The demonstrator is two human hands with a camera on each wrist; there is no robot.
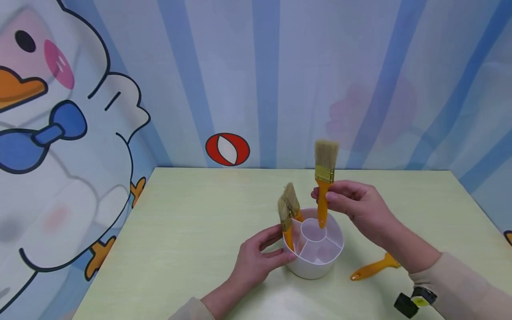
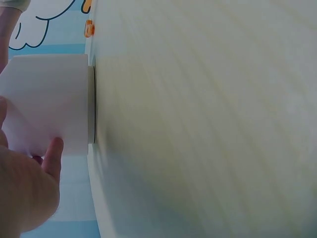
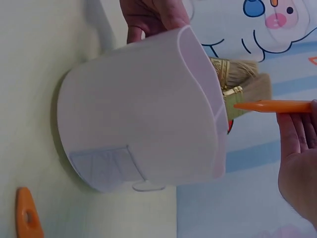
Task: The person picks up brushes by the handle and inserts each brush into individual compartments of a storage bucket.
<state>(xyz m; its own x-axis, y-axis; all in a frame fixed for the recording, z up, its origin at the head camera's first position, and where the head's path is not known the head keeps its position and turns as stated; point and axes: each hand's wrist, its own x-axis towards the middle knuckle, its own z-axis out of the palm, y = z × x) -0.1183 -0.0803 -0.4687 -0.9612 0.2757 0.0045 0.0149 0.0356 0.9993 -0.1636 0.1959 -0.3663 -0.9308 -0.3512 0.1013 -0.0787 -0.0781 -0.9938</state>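
Observation:
A white round divided container (image 1: 312,270) stands on the table, with a ring-shaped middle compartment and several around it. My left hand (image 1: 260,258) holds its left side, thumb at the front; the left wrist view shows fingers (image 2: 53,153) against the container wall (image 2: 49,94). Two paintbrushes (image 1: 284,211) stand bristles up in the container's left compartment. Above the container's middle, my right hand (image 1: 362,206) pinches another paintbrush (image 1: 325,171) by its orange handle, bristles up. The handle's lower end (image 3: 247,106) is clear of the rim in the right wrist view.
Another orange-handled paintbrush (image 1: 374,269) lies on the table (image 1: 192,213) right of the container, partly hidden beneath my right forearm. A small black device (image 1: 408,304) sits at the right wrist. Behind the table hangs a blue striped backdrop (image 1: 296,89) with cartoon pictures.

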